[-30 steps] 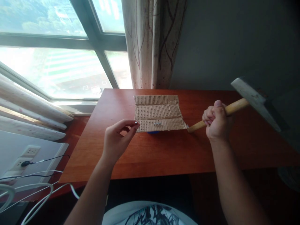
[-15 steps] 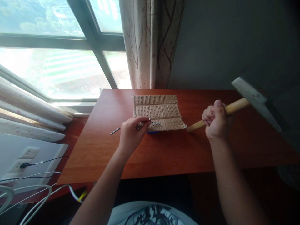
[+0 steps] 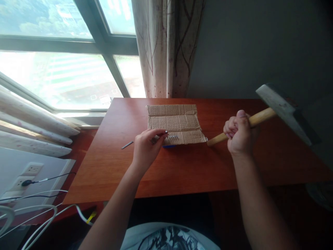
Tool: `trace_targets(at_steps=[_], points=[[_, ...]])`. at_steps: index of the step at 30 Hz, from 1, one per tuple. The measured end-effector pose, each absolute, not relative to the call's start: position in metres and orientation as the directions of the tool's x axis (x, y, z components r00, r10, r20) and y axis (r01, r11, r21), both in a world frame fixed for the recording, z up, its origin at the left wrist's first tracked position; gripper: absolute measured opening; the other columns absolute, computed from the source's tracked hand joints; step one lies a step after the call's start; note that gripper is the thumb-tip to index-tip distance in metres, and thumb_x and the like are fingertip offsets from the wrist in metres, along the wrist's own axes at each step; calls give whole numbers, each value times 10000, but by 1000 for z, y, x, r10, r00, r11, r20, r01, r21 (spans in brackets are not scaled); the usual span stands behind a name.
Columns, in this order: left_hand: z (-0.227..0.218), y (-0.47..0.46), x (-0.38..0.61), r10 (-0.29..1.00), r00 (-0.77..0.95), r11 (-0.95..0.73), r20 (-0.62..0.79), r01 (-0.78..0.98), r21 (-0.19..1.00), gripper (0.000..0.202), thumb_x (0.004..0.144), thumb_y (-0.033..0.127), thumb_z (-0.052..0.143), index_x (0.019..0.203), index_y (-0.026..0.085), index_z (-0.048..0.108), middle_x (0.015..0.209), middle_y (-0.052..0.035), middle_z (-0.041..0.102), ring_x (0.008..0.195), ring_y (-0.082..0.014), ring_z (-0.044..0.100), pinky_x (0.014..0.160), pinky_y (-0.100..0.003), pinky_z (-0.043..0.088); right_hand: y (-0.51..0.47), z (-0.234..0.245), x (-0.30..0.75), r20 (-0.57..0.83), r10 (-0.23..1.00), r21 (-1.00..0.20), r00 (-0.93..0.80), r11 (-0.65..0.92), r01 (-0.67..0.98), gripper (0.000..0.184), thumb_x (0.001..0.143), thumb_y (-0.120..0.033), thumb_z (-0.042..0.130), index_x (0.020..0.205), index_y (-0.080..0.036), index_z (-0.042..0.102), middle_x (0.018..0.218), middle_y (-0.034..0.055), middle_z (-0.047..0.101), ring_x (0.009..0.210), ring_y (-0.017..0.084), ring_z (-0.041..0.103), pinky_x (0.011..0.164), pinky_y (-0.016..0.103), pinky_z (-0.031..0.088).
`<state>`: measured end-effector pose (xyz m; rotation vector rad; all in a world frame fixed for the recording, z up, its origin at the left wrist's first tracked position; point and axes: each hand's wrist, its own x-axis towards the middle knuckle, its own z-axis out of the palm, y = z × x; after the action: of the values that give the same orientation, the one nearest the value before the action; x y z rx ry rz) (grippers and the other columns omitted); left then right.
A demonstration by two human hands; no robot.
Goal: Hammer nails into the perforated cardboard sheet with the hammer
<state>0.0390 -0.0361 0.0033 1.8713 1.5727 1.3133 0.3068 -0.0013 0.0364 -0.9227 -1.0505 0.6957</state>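
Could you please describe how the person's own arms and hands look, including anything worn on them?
The left hand and right hand are bare, with no gloves, rings or watch visible. The forearms show no sleeves. A pale shirt with a dark print shows at the bottom.

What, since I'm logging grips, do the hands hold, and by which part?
Right hand: hammer, by its wooden handle. Left hand: tiny object, pinched near its bright end; identity unclear.

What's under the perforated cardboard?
Something blue shows beneath the near edge of the cardboard, over the wooden table; its full shape and anything farther under are covered.
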Motion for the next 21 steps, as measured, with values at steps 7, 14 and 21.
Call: trace_targets(at_steps=[7, 14, 21], points=[[6, -36, 40, 907, -37, -319, 420, 591, 741, 111, 860, 283, 702, 915, 222, 777, 908, -39, 797, 824, -207, 749, 739, -314, 586, -1, 36, 308, 417, 842, -881, 344, 467, -75, 582, 882, -467, 673, 519, -226, 287, 432, -89, 236, 330, 54, 227, 342, 260, 134], [7, -36, 42, 885, 7, -362, 465, 638, 680, 100, 876, 266, 677, 907, 223, 761, 909, -39, 789, 832, -206, 734, 752, -322, 565, -2, 36, 309, 414, 841, -881, 349, 466, -79, 584, 866, -467, 690, 523, -226, 285, 433, -94, 234, 330, 49, 220, 337, 253, 134], [5, -35, 42, 875, 39, -392, 483, 641, 659, 94, 880, 248, 658, 899, 224, 747, 892, -38, 779, 810, -196, 713, 744, -317, 553, -3, 37, 308, 420, 835, -879, 355, 472, -70, 579, 877, -462, 677, 527, -225, 281, 431, -91, 234, 330, 51, 224, 340, 250, 142]])
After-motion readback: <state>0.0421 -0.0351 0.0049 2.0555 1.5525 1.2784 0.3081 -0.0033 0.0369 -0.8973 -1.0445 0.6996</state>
